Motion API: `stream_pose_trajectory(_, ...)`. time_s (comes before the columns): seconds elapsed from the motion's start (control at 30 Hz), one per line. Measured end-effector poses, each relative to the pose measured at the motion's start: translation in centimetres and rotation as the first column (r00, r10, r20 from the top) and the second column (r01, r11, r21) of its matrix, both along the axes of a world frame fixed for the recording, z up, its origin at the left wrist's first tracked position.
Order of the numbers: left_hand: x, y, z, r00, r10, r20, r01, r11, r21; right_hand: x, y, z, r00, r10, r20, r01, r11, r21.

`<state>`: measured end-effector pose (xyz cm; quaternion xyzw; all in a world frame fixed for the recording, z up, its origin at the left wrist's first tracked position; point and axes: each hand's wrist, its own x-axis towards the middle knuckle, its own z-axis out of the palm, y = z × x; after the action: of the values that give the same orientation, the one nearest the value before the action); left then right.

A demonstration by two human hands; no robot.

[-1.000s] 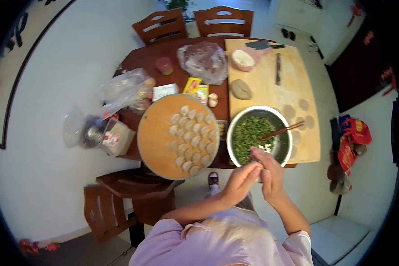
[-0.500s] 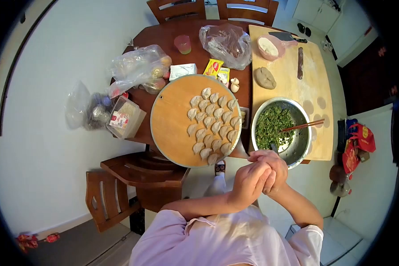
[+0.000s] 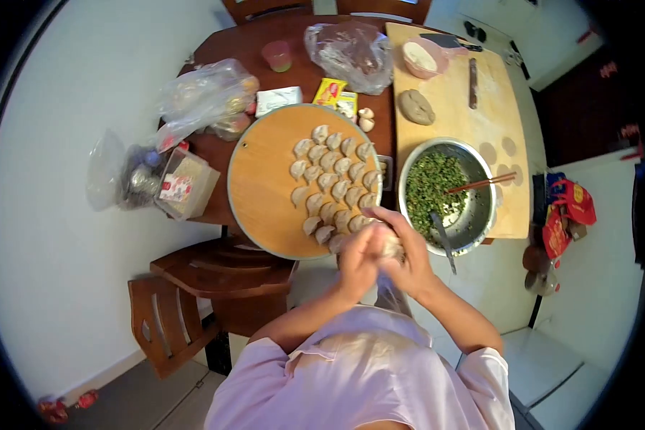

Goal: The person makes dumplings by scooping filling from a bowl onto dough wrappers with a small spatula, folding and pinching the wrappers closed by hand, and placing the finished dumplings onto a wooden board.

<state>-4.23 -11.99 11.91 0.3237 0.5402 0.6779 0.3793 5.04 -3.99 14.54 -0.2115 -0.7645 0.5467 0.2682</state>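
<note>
A pale dumpling lies between my two hands, over the front right edge of a round wooden board. My right hand is closed around it, thumb and fingers curved about the dough. Right beside it, my left hand is smeared by motion, so its grip is unclear. Several folded dumplings stand in rows on the board's right half. To the right, a steel bowl contains chopped green filling, with chopsticks and a dark-handled spoon resting in it.
A rectangular wooden board carries a dough lump, a rolling pin, a flour bowl, a cleaver and flat wrappers. Plastic bags and a cup sit behind. A chair stands left.
My hands, clasped together near the steel bowl before, have moved left to the round board's edge and come partly apart, revealing the dumpling. The spoon now shows fully. The view has shifted slightly.
</note>
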Motion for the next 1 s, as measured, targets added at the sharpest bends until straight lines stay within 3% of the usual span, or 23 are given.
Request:
stream_pose_trajectory(0.03,-0.6,-0.1,1.5,1.0,-0.005,0.025,0.006,1.0,-0.005,0.1,-0.3,0.2,0.999,0.021,-0.045,-0.024,0.997,-0.07)
stream_pose_trajectory(0.07,-1.6,0.2,1.4,0.996,-0.08,0.026,0.077,0.99,0.122,0.4,-0.7,0.3,0.995,0.039,-0.095,-0.052,0.989,-0.139)
stream_pose_trajectory(0.13,-2.4,0.3,2.7,0.995,-0.063,-0.079,0.077,0.98,0.183,1.3,-1.9,0.3,0.99,0.015,-0.137,-0.083,0.862,-0.501)
stream_pose_trajectory(0.23,-3.9,0.9,2.0,0.872,-0.019,-0.489,0.216,0.912,0.349,1.3,-2.9,1.0,0.981,-0.061,-0.184,-0.069,0.774,-0.63)
stream_pose_trajectory(0.33,-4.2,1.4,3.5,0.731,0.052,-0.68,0.231,0.919,0.319,1.8,-3.6,0.7,0.972,-0.112,-0.207,-0.056,0.746,-0.664)
stream_pose_trajectory(0.37,-4.6,1.2,3.4,0.681,-0.003,-0.732,0.297,0.915,0.272,1.9,-3.6,0.9,0.971,-0.119,-0.206,-0.051,0.742,-0.668)
stream_pose_trajectory(0.53,-2.9,0.5,3.7,0.753,0.018,-0.657,0.184,0.954,0.237,1.7,-3.9,1.7,0.942,-0.2,-0.27,-0.053,0.705,-0.707)
stream_pose_trajectory(0.7,-4.6,0.0,3.0,0.558,-0.032,-0.829,0.351,0.914,0.201,1.8,-5.0,0.8,0.919,-0.259,-0.298,-0.028,0.709,-0.704)
stream_pose_trajectory(0.8,-4.2,-0.1,3.6,0.427,0.053,-0.903,0.247,0.953,0.173,1.6,-5.3,1.5,0.898,-0.305,-0.318,-0.077,0.602,-0.795)
stream_pose_trajectory(0.87,-2.7,-0.1,4.3,0.595,0.131,-0.793,0.114,0.963,0.245,1.6,-5.0,2.1,0.888,-0.324,-0.327,-0.139,0.489,-0.861)
stream_pose_trajectory(0.93,-2.3,-0.3,4.4,0.658,0.176,-0.732,0.057,0.958,0.281,1.6,-4.7,2.7,0.885,-0.321,-0.336,-0.175,0.439,-0.881)
stream_pose_trajectory(1.0,-2.5,-0.6,3.9,0.641,0.184,-0.746,0.08,0.95,0.302,1.6,-4.7,2.7,0.878,-0.323,-0.353,-0.211,0.401,-0.891)
